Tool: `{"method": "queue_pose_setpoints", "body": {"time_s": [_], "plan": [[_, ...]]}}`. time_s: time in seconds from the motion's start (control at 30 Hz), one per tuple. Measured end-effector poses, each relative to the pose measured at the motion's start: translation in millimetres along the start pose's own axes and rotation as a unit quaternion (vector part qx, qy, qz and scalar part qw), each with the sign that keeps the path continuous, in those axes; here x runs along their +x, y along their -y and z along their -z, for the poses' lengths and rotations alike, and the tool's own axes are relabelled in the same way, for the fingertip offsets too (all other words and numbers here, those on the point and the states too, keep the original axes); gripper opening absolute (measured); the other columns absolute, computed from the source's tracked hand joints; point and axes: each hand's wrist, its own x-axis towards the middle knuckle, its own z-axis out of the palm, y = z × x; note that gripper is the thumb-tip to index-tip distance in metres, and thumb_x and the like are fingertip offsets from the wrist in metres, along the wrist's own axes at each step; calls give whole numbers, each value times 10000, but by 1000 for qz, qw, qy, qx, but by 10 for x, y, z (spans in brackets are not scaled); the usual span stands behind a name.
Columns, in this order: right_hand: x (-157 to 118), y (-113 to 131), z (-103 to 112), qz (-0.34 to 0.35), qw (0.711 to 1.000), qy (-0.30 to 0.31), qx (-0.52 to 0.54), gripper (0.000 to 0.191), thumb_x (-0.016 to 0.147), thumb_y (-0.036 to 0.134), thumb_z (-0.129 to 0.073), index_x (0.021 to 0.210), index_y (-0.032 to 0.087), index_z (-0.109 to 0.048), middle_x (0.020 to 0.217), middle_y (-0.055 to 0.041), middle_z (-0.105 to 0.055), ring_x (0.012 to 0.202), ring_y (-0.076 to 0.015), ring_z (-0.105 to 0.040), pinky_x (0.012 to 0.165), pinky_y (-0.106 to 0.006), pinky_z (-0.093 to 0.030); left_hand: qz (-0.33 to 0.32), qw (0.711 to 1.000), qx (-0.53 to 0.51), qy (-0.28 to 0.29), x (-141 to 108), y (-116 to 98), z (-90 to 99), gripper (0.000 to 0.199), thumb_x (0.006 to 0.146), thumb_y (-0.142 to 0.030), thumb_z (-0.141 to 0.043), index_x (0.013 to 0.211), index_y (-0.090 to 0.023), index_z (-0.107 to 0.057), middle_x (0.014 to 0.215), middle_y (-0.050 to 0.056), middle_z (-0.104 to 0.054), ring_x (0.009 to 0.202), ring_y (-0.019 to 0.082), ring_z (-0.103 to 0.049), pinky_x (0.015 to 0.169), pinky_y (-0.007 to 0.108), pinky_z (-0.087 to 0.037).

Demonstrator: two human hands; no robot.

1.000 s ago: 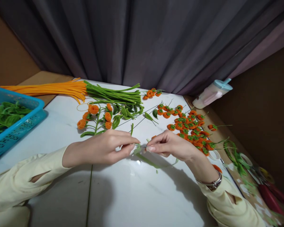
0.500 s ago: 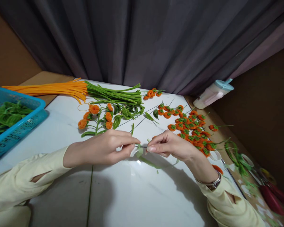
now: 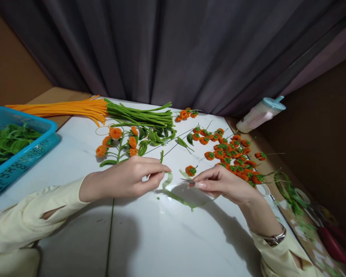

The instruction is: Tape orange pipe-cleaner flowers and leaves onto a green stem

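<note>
My left hand (image 3: 132, 177) is closed in a pinch at the middle of the table, with the end of a pale green strip of floral tape (image 3: 175, 197) at its fingertips. The strip curls down onto the tabletop and runs right, under my right hand. My right hand (image 3: 222, 184) is closed on a thin pointed metal tool (image 3: 187, 180), its tip toward the left hand; its kind is mostly hidden by the fingers. Just beyond that tip lies a single orange fuzzy pumpkin-like fruit (image 3: 190, 170) with a green top. A finished-looking branch (image 3: 120, 148) with orange fruits lies beyond my left hand.
Many orange fruits (image 3: 233, 154) on wires lie at the right. Bundles of green (image 3: 141, 114) and orange pipe cleaners (image 3: 75, 109) lie at the back. A blue basket (image 3: 50, 132) of green leaves stands left, a lidded cup (image 3: 256, 115) back right. Red-handled scissors (image 3: 331, 244) lie right.
My right hand has moved right with the metal tool, away from my left hand. The gap between the hands has widened, and the single orange fruit now shows in full.
</note>
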Motion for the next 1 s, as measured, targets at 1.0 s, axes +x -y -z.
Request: {"method": "queue_pose_setpoints", "body": {"time_s": [1.0], "plan": [[265, 151, -120, 7, 997, 80, -6, 265, 707, 337, -776, 805, 92, -752, 434, 80, -397, 413, -30, -254, 383, -213, -144, -8, 999, -25, 19, 12, -35, -23, 260, 927, -138, -412, 987, -99, -662, 722, 51, -666, 593, 113, -578, 564, 192, -440]]}}
